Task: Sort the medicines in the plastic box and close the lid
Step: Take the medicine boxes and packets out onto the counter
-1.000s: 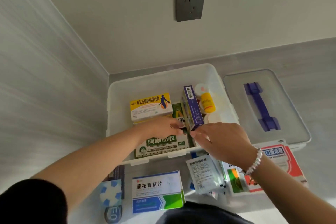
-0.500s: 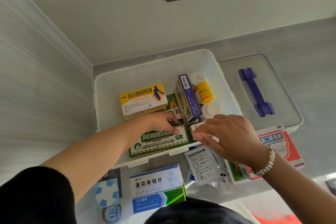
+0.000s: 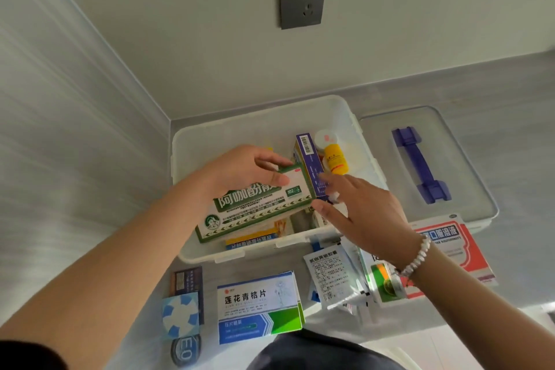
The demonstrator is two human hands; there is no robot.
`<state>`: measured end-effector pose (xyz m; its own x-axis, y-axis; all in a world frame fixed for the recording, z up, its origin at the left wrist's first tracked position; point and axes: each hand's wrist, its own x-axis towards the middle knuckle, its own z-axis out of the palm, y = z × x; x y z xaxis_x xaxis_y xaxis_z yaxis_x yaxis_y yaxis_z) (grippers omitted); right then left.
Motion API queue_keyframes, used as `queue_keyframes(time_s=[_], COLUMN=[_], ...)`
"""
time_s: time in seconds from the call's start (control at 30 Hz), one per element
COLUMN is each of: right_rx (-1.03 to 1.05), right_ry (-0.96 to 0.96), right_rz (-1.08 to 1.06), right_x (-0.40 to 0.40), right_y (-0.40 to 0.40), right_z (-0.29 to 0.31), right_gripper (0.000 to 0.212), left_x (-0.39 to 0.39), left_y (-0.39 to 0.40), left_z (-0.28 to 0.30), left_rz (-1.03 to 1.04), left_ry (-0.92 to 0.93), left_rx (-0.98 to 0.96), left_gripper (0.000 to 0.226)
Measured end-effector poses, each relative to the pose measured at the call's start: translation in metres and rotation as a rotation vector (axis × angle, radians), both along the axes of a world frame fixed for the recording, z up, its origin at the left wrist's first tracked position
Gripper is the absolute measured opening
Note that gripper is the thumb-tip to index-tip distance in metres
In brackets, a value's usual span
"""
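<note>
Currently we have our left hand [image 3: 240,173] gripping the green-and-white medicine box [image 3: 255,207], thumb on its top face and fingers curled over its far edge, holding it tilted above the open plastic box [image 3: 186,165]. Our right hand [image 3: 360,213] is flat, fingers straight and spread, thumb tip touching the green box's right end, fingertips by the purple box [image 3: 310,165].

Plastic box sits at the back left corner of the bench [image 3: 510,117], against the wall. Inside it: purple box standing on edge right of centre, yellow bottle [image 3: 336,162] just right of it, a white-capped bottle [image 3: 326,139] behind that. Under the lifted green box an orange-and-blue box [image 3: 252,239] lies near the front wall. What else is below it we can't tell.

Lid [image 3: 450,213] is off, lying flat on the bench just right of the plastic box, blue handle [image 3: 420,168] up.

Along the front edge of the bench, outside the plastic box: blue-and-white patterned box [image 3: 180,314] at left with a dark box [image 3: 186,279] behind it, a white-blue-green box [image 3: 259,306] in the middle, a white sachet [image 3: 333,278] right of that on a pile of packets, and a red-and-white box [image 3: 450,246] under our right wrist, next to the lid. A bead bracelet [image 3: 417,258] is on the right wrist.

Grey wall socket [image 3: 302,0] is on the wall above the plastic box.
</note>
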<state>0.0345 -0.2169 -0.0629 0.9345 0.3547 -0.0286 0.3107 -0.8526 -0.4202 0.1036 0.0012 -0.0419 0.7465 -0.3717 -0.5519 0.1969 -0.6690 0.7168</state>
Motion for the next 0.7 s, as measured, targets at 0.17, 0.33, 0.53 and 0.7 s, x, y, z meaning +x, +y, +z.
queue_keyframes(time_s=[0.17,0.33,0.53,0.7], right_rx=[0.551,0.989,1.207,1.304], right_ry=[0.401,0.594,0.715,0.72], right_rz=[0.015,-0.038,-0.118,-0.154], right_x=[0.004,-0.006,-0.017,-0.021], right_y=[-0.006,-0.035,-0.098,-0.156], right_z=[0.027,0.045,0.04,0.029], right_gripper=[0.071,0.045,0.052,0.038], left_x=[-0.014,-0.037,-0.069,-0.113], left_y=[-0.013,-0.05,-0.093,-0.111], left_z=[0.066,0.089,0.088,0.083], left_rz=[0.073,0.088,0.076,0.196], left_ry=[-0.047,-0.112,-0.179,-0.241], left_rx=[-0.09,-0.047,0.068,0.121], left_gripper=[0.035,0.037,0.041,0.032])
